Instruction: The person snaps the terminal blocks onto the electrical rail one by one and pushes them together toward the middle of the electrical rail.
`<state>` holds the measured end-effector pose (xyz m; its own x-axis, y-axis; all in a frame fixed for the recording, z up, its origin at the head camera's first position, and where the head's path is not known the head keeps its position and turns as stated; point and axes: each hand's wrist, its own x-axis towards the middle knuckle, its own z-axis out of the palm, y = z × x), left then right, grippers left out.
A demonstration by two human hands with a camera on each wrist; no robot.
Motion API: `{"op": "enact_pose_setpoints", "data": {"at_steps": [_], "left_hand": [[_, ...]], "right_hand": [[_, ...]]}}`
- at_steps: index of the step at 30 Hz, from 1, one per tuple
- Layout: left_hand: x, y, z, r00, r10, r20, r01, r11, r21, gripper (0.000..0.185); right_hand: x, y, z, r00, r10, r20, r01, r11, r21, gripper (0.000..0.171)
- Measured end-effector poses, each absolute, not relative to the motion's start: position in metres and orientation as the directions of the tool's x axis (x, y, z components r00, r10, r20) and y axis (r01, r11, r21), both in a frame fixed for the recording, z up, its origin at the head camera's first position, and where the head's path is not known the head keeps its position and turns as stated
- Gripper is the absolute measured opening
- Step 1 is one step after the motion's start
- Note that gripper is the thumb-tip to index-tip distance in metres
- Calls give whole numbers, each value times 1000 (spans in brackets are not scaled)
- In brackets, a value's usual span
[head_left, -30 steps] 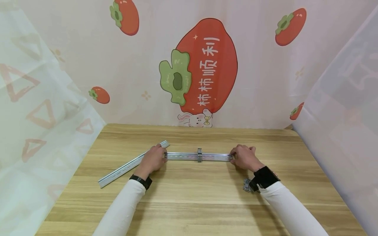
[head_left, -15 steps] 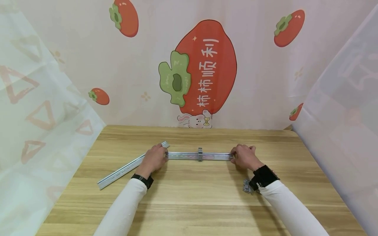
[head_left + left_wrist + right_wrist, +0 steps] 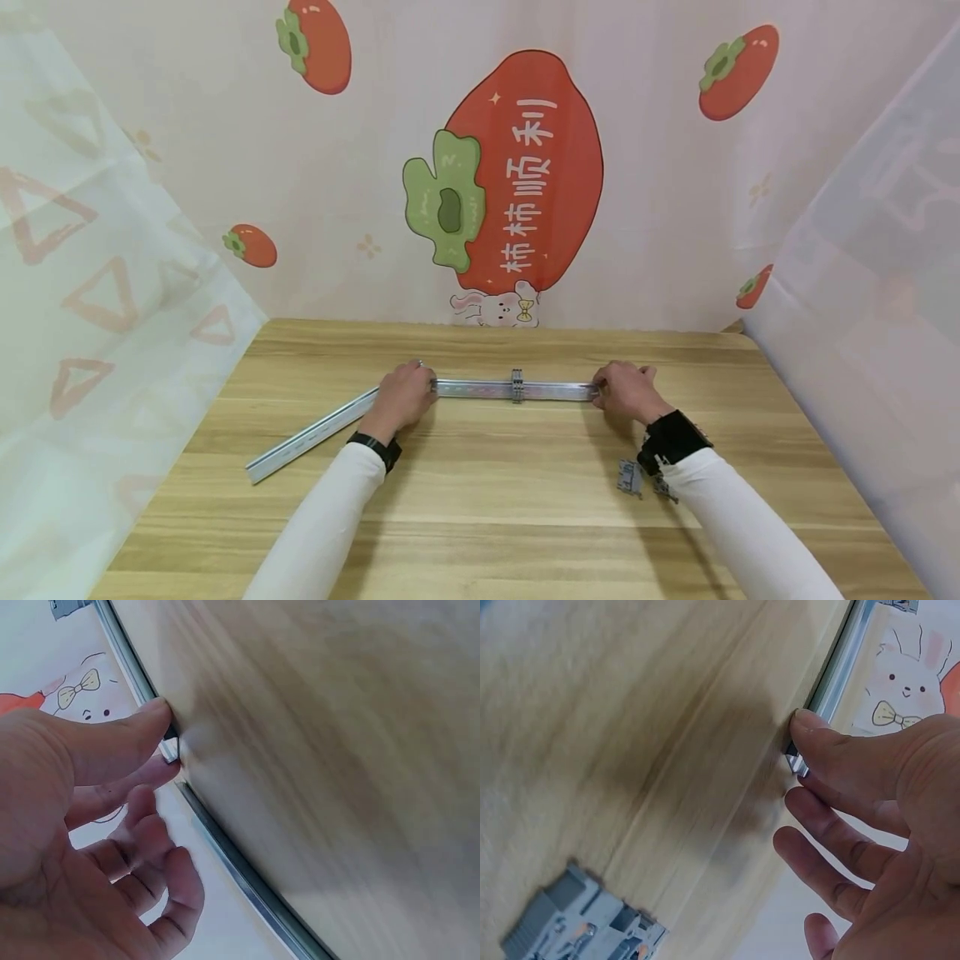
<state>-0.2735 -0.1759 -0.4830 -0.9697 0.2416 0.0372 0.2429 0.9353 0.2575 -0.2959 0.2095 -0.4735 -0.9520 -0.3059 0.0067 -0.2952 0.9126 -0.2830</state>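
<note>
A slotted metal DIN rail (image 3: 472, 389) runs crosswise near the back of the table, carrying a small cluster of grey terminal blocks (image 3: 517, 386) around its middle. My left hand (image 3: 405, 396) pinches its left end; in the left wrist view the thumb and index finger grip the rail (image 3: 129, 656) while the other fingers curl loosely. At the right end, my right hand (image 3: 628, 392) pinches the rail (image 3: 840, 667) between thumb and index finger. A second DIN rail (image 3: 311, 437) lies slanted on the left, its far end mostly hidden behind my left hand.
Loose grey terminal blocks (image 3: 629, 477) lie on the wooden table (image 3: 480, 533) below my right wrist, one partly covered by the sleeve. A printed curtain (image 3: 637, 250) hangs along the table's back edge, with pale sheets at both sides.
Both hands have shifted the rail with its terminal blocks slightly right and toward the back. My left hand now covers more of the slanted rail's far end; more of the loose blocks shows.
</note>
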Motion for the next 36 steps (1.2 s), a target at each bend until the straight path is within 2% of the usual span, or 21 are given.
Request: {"op": "enact_pose_setpoints", "data": {"at_steps": [6, 20, 36], "left_hand": [[-281, -169, -484, -970, 244, 19, 240, 934, 264, 14], [-297, -162, -484, -975, 224, 18, 221, 941, 255, 11], [-302, -160, -484, -981, 192, 24, 191, 945, 264, 9]], "right_hand": [[-302, 215, -471, -955, -298, -9, -283, 914, -290, 27], [-319, 217, -471, -962, -272, -23, -252, 917, -308, 23], [-323, 214, -473, -972, -236, -17, -218, 920, -325, 22]]}}
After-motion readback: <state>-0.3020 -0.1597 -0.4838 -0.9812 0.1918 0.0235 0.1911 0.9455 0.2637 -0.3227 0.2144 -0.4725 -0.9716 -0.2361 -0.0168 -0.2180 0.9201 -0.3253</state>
